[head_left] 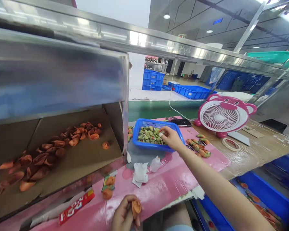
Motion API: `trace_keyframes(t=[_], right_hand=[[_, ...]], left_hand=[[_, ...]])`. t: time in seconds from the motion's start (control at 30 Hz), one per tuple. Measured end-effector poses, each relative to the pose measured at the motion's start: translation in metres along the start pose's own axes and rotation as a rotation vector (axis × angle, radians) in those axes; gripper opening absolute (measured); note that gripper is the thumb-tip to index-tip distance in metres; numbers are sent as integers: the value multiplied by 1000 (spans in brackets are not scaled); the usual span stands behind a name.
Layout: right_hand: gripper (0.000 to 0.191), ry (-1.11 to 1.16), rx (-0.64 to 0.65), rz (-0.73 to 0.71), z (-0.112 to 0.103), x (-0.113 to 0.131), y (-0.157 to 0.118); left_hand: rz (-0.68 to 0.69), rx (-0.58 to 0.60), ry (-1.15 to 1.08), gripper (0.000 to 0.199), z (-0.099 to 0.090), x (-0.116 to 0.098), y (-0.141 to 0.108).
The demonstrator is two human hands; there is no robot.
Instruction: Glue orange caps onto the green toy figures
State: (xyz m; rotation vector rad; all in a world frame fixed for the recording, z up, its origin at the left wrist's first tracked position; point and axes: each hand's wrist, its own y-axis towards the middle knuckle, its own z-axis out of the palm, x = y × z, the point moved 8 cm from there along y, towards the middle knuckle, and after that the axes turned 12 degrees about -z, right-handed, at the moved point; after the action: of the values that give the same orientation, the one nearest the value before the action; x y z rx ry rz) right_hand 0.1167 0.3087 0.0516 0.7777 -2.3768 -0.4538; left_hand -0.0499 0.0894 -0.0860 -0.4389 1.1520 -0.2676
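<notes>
My left hand (pixel 125 214) is closed around an orange, cup-shaped hollow piece (pixel 136 208) near the front edge of the pink table mat. My right hand (pixel 170 137) reaches into a blue plastic basket (pixel 144 145) holding many small green pieces (pixel 149 134). Its thumb and fingers are pinched together at the right side of the pile, with white wrapping on a fingertip. What lies between those fingertips is hidden. Two more orange pieces (pixel 107 193) lie on the mat, left of my left hand.
Several orange shells (pixel 60 144) lie in a bin with a metal front at left. Crumpled tissue (pixel 140 173) sits before the basket. Orange-and-green assembled pieces (pixel 199 147), a pink fan (pixel 220 117) and a tape roll (pixel 231 144) are at right. A red packet (pixel 76 207) lies front left.
</notes>
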Motion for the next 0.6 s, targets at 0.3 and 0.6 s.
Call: trace_keyframes(t=[0.3,0.6], right_hand=[[24,278,103,-245,-50,128,-150],[28,233,173,-331,-51,152,-175]], left_hand=[[-109,274,32,13,69,-9,-31],[-95,271,156,7,82,-7,-47]])
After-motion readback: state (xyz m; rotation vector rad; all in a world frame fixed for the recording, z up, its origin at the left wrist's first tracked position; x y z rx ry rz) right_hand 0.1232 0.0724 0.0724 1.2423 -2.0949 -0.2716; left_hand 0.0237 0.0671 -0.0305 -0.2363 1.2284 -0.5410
